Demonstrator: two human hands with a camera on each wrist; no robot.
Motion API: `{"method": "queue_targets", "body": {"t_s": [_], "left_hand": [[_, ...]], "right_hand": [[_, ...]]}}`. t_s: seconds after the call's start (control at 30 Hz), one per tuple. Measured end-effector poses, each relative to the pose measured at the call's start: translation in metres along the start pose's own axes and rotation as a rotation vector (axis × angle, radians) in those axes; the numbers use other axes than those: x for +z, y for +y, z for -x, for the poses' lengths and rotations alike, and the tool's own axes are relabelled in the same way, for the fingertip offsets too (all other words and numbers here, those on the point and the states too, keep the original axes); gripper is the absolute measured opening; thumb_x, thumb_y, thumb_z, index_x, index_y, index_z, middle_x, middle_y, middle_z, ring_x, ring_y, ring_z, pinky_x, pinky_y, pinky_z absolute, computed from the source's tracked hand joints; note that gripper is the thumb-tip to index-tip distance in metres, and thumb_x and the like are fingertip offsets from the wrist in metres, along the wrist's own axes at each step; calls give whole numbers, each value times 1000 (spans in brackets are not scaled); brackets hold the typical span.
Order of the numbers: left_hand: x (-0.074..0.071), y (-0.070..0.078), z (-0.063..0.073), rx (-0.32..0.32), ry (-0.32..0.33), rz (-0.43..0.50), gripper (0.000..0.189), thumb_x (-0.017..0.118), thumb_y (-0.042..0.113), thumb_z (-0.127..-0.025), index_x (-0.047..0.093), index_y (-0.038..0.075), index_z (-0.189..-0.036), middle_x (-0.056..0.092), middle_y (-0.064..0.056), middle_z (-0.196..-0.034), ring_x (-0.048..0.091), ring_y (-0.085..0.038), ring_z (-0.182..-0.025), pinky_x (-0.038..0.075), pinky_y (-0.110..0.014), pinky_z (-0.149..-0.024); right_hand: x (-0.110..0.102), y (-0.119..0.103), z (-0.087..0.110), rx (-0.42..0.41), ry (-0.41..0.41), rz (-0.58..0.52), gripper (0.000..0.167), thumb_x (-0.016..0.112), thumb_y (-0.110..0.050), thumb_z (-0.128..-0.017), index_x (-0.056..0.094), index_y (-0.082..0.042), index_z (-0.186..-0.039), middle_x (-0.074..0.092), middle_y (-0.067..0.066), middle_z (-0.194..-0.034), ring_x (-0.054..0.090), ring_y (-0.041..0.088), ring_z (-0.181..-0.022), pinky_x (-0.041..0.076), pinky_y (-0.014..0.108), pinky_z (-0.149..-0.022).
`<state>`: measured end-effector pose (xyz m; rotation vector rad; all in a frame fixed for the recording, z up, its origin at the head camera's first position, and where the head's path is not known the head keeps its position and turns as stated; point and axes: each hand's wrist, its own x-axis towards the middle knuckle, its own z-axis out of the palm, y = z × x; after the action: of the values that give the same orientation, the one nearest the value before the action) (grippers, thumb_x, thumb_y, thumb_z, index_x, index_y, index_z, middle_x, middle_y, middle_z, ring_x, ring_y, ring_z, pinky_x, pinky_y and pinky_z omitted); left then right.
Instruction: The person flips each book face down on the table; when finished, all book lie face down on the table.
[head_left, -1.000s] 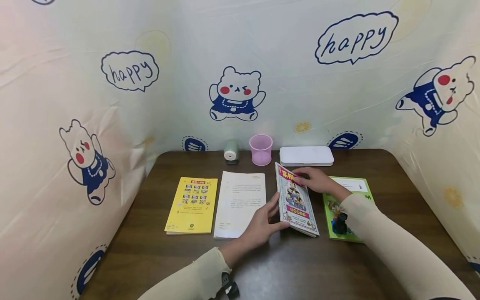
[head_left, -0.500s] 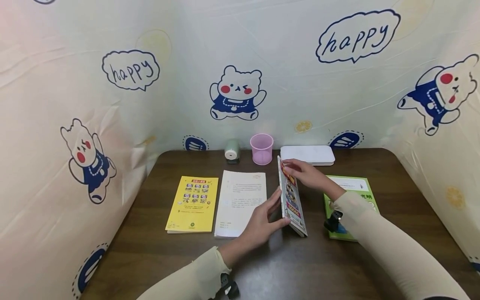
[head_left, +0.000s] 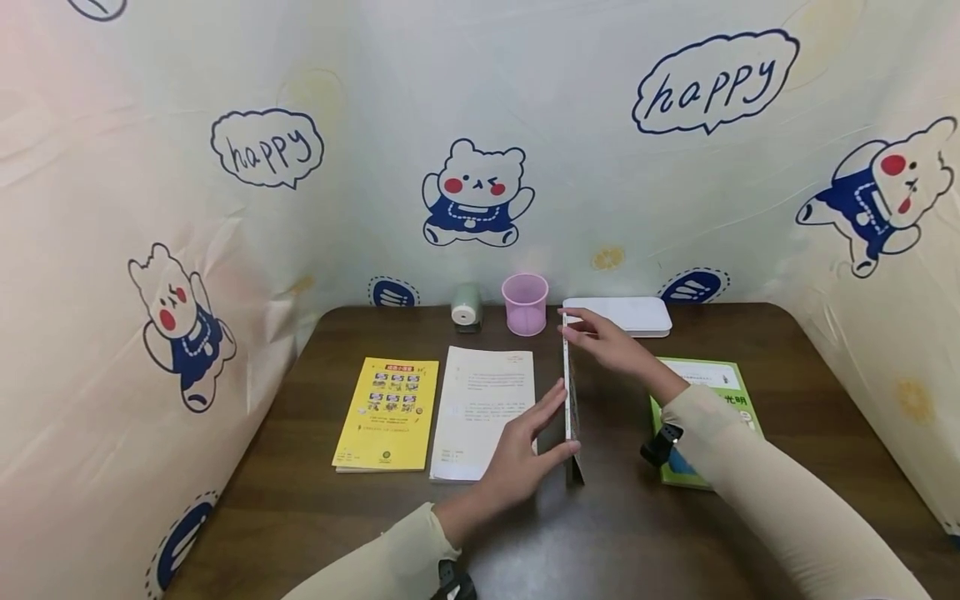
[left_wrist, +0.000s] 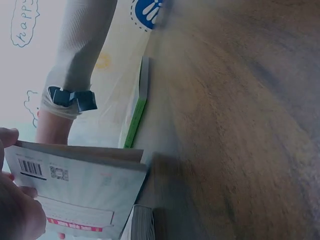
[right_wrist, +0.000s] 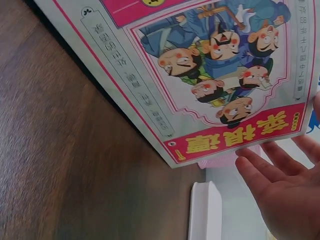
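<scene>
A thin book [head_left: 567,383] stands on edge mid-table, spine up, between both hands. Its front cover [right_wrist: 220,75], with cartoon figures and a pink title band, faces right; the pale back cover [left_wrist: 85,185] with a barcode faces left. My left hand [head_left: 517,454] holds the near part, fingers along the back cover and thumb across the spine's near end. At the far upper corner, my right hand [head_left: 615,343] pinches the book, its fingertips at the spine. To the left lie a white paper-covered book [head_left: 483,400] and a yellow book [head_left: 386,417].
A green book [head_left: 682,475] lies at the right, partly under the right forearm. Along the back stand a pale green pencil sharpener [head_left: 467,307], a pink cup [head_left: 525,308] and a flat white case [head_left: 630,315]. Printed cloth [head_left: 360,217] hangs behind the brown table [head_left: 285,500].
The book has been tipped up from a slant with its front cover showing to upright on edge. My right hand has shifted left with it to the spine's far end; my left hand stays put.
</scene>
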<state>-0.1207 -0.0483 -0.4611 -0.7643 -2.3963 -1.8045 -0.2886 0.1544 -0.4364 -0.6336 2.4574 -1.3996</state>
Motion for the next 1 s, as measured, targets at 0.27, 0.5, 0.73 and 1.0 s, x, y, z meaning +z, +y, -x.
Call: {"method": "queue_targets", "body": {"t_s": [0.27,0.5,0.73,1.0], "left_hand": [[-3,2,4,23,35,-53,65,76,20,-96,48,21,-155,40,8,-163,37,-11,-149,38,-42,-118],[-1,-3,5,97,51,-119,65,80,20,-92,53,14,-152,45,2,-160,43,-13,-146,41,-40,-117],[3,-6,5,92,58,-104,66,83,19,-90,55,16,-150,47,6,-159,45,-15,-145,46,-43,-113],[8,-8,4,16,28,1,67,80,21,-92,51,22,-152,39,4,-165,42,-21,-148,56,-52,-98]], "right_hand": [[1,-5,-1,-73,-9,-87,58,59,-35,-106,43,-10,-156,51,20,-153,41,43,-146,40,64,-112],[1,-7,-1,-86,-25,-136,55,63,-22,-104,46,-5,-153,51,20,-153,43,41,-145,43,59,-112],[0,-5,1,-91,-20,-137,52,65,-16,-103,48,-5,-151,53,19,-151,44,42,-144,43,60,-110],[-5,-2,4,-103,-19,-151,51,64,-12,-103,48,-2,-149,53,21,-150,45,42,-143,43,59,-111]]}}
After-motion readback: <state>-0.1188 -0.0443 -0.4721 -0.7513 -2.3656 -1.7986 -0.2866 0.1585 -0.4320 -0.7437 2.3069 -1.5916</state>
